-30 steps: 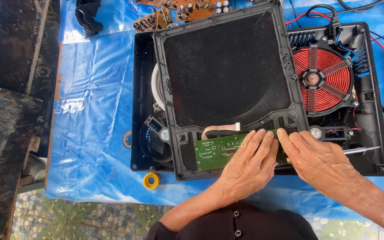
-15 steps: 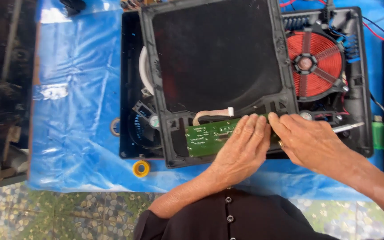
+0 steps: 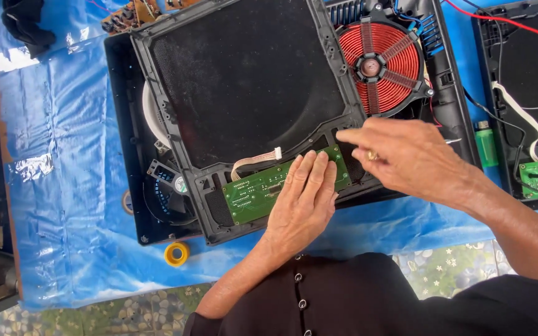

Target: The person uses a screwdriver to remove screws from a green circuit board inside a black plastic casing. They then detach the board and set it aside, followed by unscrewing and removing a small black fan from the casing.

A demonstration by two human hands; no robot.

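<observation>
An opened induction cooker lies on a blue sheet. Its black top panel is flipped over and rests across the black base. A green circuit board with a flat ribbon cable sits along the panel's near edge. My left hand lies flat, fingers together, pressing on the right half of that board. My right hand hovers just right of it, index finger pointing left over the board's right end, wearing a ring. A red copper coil shows in the base behind my right hand.
A yellow tape roll lies on the blue sheet near the front left. A green lighter lies right of the base. A second opened cooker with a green board is at far right. Loose circuit boards lie at the back.
My right hand has lifted off the board and drawn to the right, with its index finger pointing. My left hand stays on the board. The camera has moved closer and shifted left.
</observation>
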